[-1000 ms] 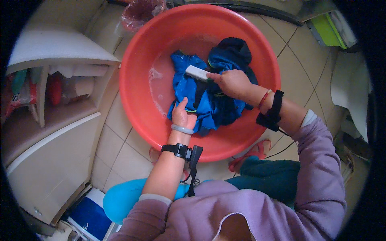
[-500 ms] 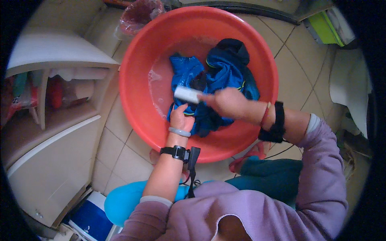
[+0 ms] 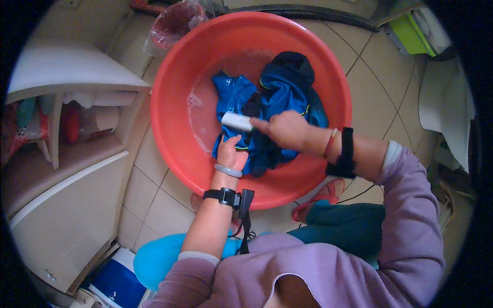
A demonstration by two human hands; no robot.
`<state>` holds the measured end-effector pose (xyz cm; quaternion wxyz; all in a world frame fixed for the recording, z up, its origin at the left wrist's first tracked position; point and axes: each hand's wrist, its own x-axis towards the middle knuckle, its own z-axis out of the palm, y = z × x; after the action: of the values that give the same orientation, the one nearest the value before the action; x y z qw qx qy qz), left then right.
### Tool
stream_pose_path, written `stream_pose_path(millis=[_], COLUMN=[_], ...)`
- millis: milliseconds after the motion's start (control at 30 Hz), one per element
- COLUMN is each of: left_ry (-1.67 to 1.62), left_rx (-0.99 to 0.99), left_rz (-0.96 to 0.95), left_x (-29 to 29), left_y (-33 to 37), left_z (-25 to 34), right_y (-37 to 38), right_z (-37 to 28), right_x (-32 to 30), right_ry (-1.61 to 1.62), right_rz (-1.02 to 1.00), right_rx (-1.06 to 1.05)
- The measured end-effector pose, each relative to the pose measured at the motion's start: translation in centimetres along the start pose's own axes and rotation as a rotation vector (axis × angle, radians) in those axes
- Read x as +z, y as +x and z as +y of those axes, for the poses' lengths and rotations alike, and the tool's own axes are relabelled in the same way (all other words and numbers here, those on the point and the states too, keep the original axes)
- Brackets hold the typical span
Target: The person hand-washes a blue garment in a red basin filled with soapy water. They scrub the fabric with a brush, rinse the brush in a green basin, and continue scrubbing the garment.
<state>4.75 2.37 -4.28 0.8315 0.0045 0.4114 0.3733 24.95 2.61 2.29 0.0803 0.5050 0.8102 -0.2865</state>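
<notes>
A wet blue garment (image 3: 287, 92) with dark parts and thin yellow-green trim lies bunched in a large red-orange basin (image 3: 172, 138). My left hand (image 3: 232, 154) grips a near fold of it, thumb uppermost and the other fingers partly hidden by cloth. Closed around the near end of a white scrub brush (image 3: 236, 121), my right hand (image 3: 287, 131) stretches its index finger along it. The brush lies against the cloth just beyond my left thumb; its bristles cannot be seen. Shallow, slightly foamy water covers part of the basin floor.
A white cabinet (image 3: 67, 215) with filled open shelves stands at the left. Behind the basin's far left rim is a red bin (image 3: 177, 23) with a clear liner. A green container (image 3: 411, 35) sits at the far right. My knees and pink slippers (image 3: 318, 200) are close to the near rim.
The brush and my right hand have shifted very slightly over the cloth. My left hand keeps its hold. The whole view has moved a little.
</notes>
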Motion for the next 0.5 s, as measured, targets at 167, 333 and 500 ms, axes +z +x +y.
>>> stream_pose_path(millis=[167,333,500], left_ry=[0.070,-0.118,0.373], left_rx=[0.050,0.265,0.728], left_rz=[-0.033,0.391,0.321], left_x=[0.4,4.0,6.9], left_y=[0.2,-0.7,-3.0], left_z=[0.2,5.3,11.8], right_y=[3.8,2.8,-1.3], right_z=[4.9,6.5,6.6], right_x=[0.6,0.5,-1.1], right_ry=[-0.070,0.071,0.106], right_rz=[0.164,0.194,0.224], right_rx=[0.268,0.316,0.360])
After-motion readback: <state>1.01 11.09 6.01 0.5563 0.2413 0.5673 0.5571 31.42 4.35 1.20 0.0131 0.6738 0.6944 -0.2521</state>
